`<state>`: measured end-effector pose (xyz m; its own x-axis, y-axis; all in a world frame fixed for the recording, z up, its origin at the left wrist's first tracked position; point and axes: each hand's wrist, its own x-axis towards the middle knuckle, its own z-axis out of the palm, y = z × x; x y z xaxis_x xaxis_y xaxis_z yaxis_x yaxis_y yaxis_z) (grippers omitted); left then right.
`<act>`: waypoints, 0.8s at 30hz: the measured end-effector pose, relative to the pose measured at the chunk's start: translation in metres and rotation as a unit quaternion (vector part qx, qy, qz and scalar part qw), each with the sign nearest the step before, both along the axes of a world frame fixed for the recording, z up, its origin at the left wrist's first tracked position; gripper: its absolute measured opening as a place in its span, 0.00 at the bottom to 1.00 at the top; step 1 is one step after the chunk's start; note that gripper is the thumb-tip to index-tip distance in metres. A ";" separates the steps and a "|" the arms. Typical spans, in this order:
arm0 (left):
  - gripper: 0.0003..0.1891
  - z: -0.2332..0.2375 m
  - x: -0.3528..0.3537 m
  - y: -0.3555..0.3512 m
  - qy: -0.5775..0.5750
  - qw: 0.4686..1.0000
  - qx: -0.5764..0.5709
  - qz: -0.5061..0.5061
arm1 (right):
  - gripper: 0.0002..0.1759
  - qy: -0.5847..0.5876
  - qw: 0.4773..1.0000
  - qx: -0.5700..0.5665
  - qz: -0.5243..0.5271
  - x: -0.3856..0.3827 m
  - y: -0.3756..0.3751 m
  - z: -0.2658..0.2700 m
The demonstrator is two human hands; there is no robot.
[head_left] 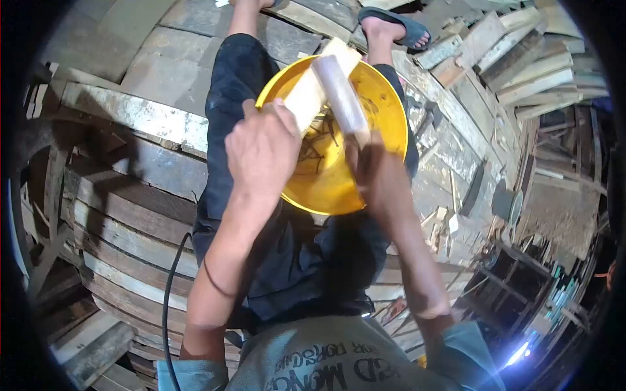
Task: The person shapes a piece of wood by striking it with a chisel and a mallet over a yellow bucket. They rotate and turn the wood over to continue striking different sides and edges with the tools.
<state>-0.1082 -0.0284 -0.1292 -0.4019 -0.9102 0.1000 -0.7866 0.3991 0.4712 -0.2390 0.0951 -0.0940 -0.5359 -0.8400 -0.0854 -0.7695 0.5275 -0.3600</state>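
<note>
My left hand [262, 151] is closed around the lower end of a pale wooden piece [305, 99], which slants up over the far rim of a yellow basin [318, 201]. My right hand [383, 177], smeared by motion, grips the handle of what looks like a broad-bladed knife [341, 94]. Its greyish blade points away from me, and its tip overlaps the wood in this view. Down in the basin lie thin dark brown pieces [314, 144]. The basin sits between my legs, near my lap.
Wooden planks [140, 120] form the floor around me. A heap of cut wood [515, 55] lies at the upper right, and scraps [450, 218] are scattered on the right. A black cable [171, 313] runs past my left arm. A bright light [518, 353] shines at the lower right.
</note>
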 end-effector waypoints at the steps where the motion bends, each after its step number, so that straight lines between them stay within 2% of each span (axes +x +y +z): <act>1: 0.22 -0.002 0.000 0.003 0.006 1.000 0.002 0.007 | 0.26 0.013 0.999 -0.029 0.033 0.008 0.016 -0.009; 3: 0.22 0.008 -0.001 0.005 -0.013 1.000 0.023 0.013 | 0.26 -0.034 0.987 0.151 -0.051 -0.013 -0.010 0.004; 4: 0.22 0.001 -0.001 0.007 -0.011 1.000 -0.006 -0.001 | 0.29 0.006 0.999 0.049 -0.009 -0.026 -0.020 0.000; 5: 0.23 -0.001 0.000 0.006 -0.022 1.000 -0.015 -0.008 | 0.33 -0.056 0.996 0.056 -0.044 -0.037 -0.049 0.018; 6: 0.23 -0.002 -0.001 0.005 -0.013 1.000 -0.014 -0.011 | 0.34 -0.042 0.999 0.021 -0.022 -0.060 -0.072 0.004; 9: 0.24 0.003 0.002 -0.003 -0.024 1.000 0.001 -0.015 | 0.33 -0.037 0.998 0.016 -0.044 -0.044 -0.075 0.013; 10: 0.24 0.006 0.002 -0.004 -0.019 1.000 0.008 -0.002 | 0.32 -0.068 0.996 0.030 -0.045 -0.031 -0.054 0.019; 11: 0.24 0.006 0.001 -0.005 -0.014 1.000 0.016 0.011 | 0.29 0.045 0.998 -0.024 0.045 -0.017 -0.015 -0.004; 12: 0.24 -0.002 0.000 -0.004 -0.008 1.000 0.000 -0.004 | 0.32 -0.054 0.998 0.033 0.012 0.002 -0.001 0.012; 14: 0.24 0.002 0.002 0.000 -0.011 1.000 0.014 0.011 | 0.29 0.013 0.999 0.020 0.036 -0.003 0.007 0.003; 15: 0.24 0.004 0.000 0.004 -0.012 1.000 0.017 0.003 | 0.25 -0.072 0.986 0.143 -0.038 -0.012 -0.012 0.026; 16: 0.24 0.002 0.001 0.005 -0.012 1.000 0.012 -0.011 | 0.27 -0.009 0.999 0.021 -0.024 -0.028 -0.021 0.004; 17: 0.25 -0.001 0.002 0.004 -0.020 1.000 -0.001 -0.017 | 0.29 -0.060 0.998 -0.010 -0.034 -0.052 -0.047 0.006; 18: 0.24 -0.003 0.004 0.004 -0.029 0.999 0.009 -0.020 | 0.31 -0.052 0.997 -0.051 0.022 -0.070 -0.066 0.013; 21: 0.24 0.002 0.004 -0.001 -0.032 0.999 0.000 -0.008 | 0.30 -0.036 0.999 0.023 -0.001 -0.105 -0.099 0.025; 24: 0.22 0.005 0.001 0.001 -0.034 0.999 0.012 -0.011 | 0.29 -0.137 0.977 -0.125 -0.105 -0.097 -0.075 0.036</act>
